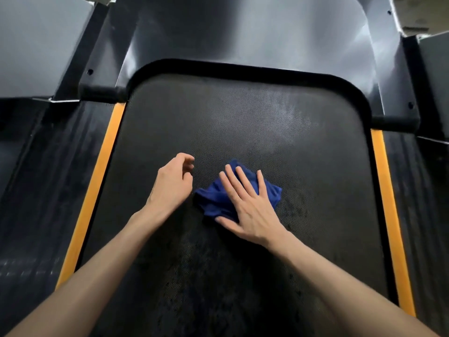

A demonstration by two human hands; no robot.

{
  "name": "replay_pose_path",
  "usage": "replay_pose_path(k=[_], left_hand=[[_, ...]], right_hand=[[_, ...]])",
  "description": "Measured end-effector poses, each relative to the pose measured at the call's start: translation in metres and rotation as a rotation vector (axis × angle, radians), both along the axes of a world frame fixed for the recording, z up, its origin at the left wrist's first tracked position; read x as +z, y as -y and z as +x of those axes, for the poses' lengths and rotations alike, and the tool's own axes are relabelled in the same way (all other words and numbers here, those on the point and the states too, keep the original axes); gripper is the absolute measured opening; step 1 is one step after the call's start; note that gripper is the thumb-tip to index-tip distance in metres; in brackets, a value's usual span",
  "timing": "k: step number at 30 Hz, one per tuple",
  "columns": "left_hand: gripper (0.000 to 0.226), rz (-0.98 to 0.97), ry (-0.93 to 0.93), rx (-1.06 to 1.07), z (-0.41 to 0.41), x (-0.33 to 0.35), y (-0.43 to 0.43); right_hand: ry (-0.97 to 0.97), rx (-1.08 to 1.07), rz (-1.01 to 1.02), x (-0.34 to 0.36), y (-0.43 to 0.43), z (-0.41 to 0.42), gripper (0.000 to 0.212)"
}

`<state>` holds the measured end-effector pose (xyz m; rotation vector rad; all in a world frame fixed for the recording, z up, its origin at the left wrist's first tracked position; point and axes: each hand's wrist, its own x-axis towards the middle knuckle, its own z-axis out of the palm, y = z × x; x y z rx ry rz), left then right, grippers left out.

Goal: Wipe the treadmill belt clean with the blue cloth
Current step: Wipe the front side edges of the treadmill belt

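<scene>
**One blue cloth under a flat hand on the treadmill belt**

The treadmill belt (243, 117) is black, with a fine dotted texture. It fills the middle of the view. Near the person it has darker blotches, and toward the far right there is a paler, dull patch. Two orange strips run along its sides, one on the left (97, 181) and one on the right (388, 190). Outside each strip lies a dark side rail. At the far end a grey, shiny motor cover (243, 32) rises above the rounded black edge of the belt.

There is one blue cloth (213, 198). It lies crumpled on the belt, a little nearer than the middle. The right hand (247, 205) rests on it, palm down, with straight, spread fingers. It presses the cloth and does not grasp it.

The left hand (170, 183) is just beside the cloth, on its left. Its fingers are loosely curled and hold nothing. I cannot tell whether it touches the belt. Both forearms are bare.
</scene>
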<state>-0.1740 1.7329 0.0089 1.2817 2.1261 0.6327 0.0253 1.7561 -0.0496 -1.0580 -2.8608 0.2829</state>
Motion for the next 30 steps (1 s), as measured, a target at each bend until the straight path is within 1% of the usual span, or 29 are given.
replay_pose_path(k=[3, 8, 12, 14, 16, 18, 19, 20, 23, 24, 25, 26, 28, 29, 30], left_hand=[[0.036, 0.003, 0.007, 0.018, -0.001, -0.002, -0.001], [0.036, 0.005, 0.014, 0.01, 0.003, -0.002, -0.004], [0.036, 0.016, 0.008, 0.01, -0.001, 0.002, -0.005], [0.036, 0.035, 0.0, 0.027, -0.007, 0.006, -0.005], [0.036, 0.05, -0.014, 0.033, -0.012, 0.009, -0.005], [0.036, 0.044, -0.017, 0.026, -0.015, 0.011, -0.004], [0.036, 0.037, -0.015, 0.027, -0.017, 0.011, -0.003], [0.036, 0.033, -0.017, 0.03, -0.018, 0.012, -0.002], [0.037, 0.037, -0.044, 0.038, -0.023, 0.014, 0.003], [0.037, 0.037, -0.049, 0.039, -0.024, 0.014, 0.003], [0.037, 0.031, -0.052, 0.038, -0.025, 0.015, 0.004], [0.037, 0.027, -0.058, 0.034, -0.026, 0.016, 0.004], [0.037, 0.034, -0.08, 0.011, -0.028, 0.017, 0.002], [0.037, 0.038, -0.094, 0.002, -0.029, 0.016, 0.002], [0.037, 0.037, -0.105, -0.003, -0.03, 0.015, 0.002]], right_hand=[[0.038, 0.045, 0.067, 0.0, 0.0, -0.001, 0.071], [0.038, 0.266, 0.093, -0.003, 0.009, 0.007, 0.058], [-0.007, 0.257, 0.119, -0.014, 0.006, 0.009, 0.047], [-0.03, 0.258, 0.119, -0.016, 0.004, 0.009, 0.046], [-0.045, 0.313, 0.097, -0.015, -0.002, 0.011, 0.047], [-0.036, 0.301, 0.079, -0.012, -0.026, 0.015, 0.047], [-0.04, 0.222, 0.103, -0.011, -0.047, 0.018, 0.048], [-0.047, 0.082, 0.123, -0.012, -0.071, 0.021, 0.049], [-0.06, -0.533, 0.066, -0.003, -0.128, 0.018, 0.056], [-0.08, -0.663, 0.047, 0.004, -0.129, 0.005, 0.058], [-0.096, -0.681, 0.039, 0.005, -0.115, -0.011, 0.057], [-0.117, -0.588, 0.058, 0.004, -0.089, -0.027, 0.055], [-0.11, -0.195, 0.06, 0.0, -0.01, -0.048, 0.051], [-0.086, 0.001, 0.02, -0.001, 0.033, -0.05, 0.051], [-0.07, 0.149, -0.018, -0.001, 0.062, -0.047, 0.05]])
